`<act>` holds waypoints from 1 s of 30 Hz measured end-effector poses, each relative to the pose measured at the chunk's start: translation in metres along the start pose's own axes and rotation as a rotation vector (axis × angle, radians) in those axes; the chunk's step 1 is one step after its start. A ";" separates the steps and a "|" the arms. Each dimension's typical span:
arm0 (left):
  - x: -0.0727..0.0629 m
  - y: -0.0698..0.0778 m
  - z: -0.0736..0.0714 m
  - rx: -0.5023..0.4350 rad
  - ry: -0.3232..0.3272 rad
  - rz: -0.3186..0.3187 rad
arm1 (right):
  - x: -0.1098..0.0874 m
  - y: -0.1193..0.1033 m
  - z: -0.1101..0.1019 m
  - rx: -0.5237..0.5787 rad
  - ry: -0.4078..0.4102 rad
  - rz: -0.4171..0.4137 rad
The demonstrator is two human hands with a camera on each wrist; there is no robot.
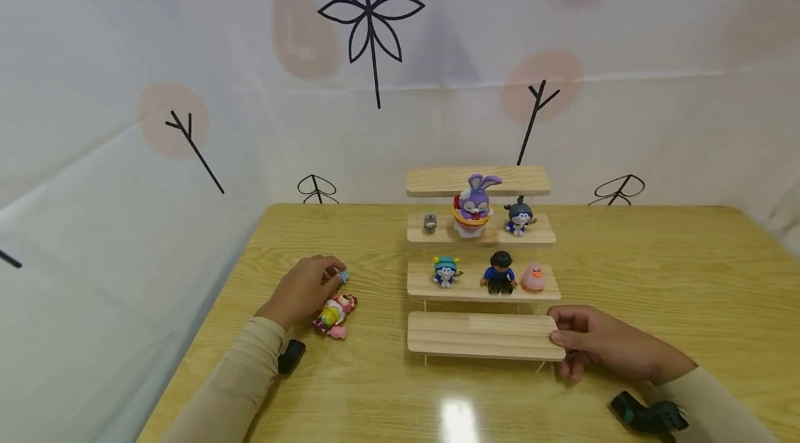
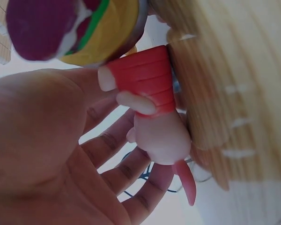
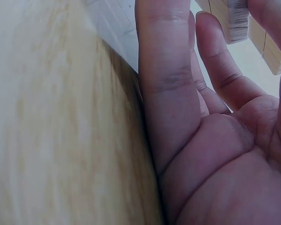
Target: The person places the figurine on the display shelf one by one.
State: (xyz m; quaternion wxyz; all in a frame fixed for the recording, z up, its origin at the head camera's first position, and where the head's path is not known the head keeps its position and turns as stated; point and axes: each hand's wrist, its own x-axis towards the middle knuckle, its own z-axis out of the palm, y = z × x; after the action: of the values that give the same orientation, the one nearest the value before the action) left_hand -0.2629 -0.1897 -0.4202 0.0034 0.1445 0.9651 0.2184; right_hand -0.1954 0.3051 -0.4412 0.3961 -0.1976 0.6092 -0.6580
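My left hand point(image 1: 306, 290) is at the left of the table, its thumb and forefinger pinching a small light-blue toy point(image 1: 343, 276), mostly covered by the fingers. Close beside that hand lies a bear figure point(image 1: 335, 312) in yellow, with a small pink figure point(image 1: 337, 333) just in front. In the left wrist view the pink figure has a red top point(image 2: 145, 79) and lies near the palm. My right hand point(image 1: 609, 346) grips the right end of the stepped wooden display stand's lowest shelf point(image 1: 484, 335), thumb on top and other fingers lower down.
On the stand's upper shelves are a purple rabbit figure point(image 1: 475, 207), a dark-haired figure point(image 1: 519, 217), a small grey figure point(image 1: 429, 223), a blue-hatted figure point(image 1: 446, 271), a toy man point(image 1: 500, 274) and a pink duck point(image 1: 534, 278). A patterned curtain point(image 1: 437, 116) hangs behind the table.
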 end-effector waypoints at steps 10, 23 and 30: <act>0.002 0.003 -0.002 -0.013 -0.036 -0.043 | 0.000 -0.001 0.003 -0.035 0.025 -0.018; 0.001 0.004 -0.004 -0.014 -0.048 -0.059 | 0.000 -0.001 0.003 -0.028 0.022 -0.013; 0.000 0.010 -0.007 -0.044 0.031 0.005 | 0.000 0.000 0.001 -0.021 0.020 -0.007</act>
State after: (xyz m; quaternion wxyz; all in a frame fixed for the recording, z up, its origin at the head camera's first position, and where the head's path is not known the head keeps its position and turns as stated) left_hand -0.2607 -0.1842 -0.4097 -0.0088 0.1435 0.9596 0.2420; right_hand -0.1951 0.3043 -0.4409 0.3857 -0.1973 0.6192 -0.6549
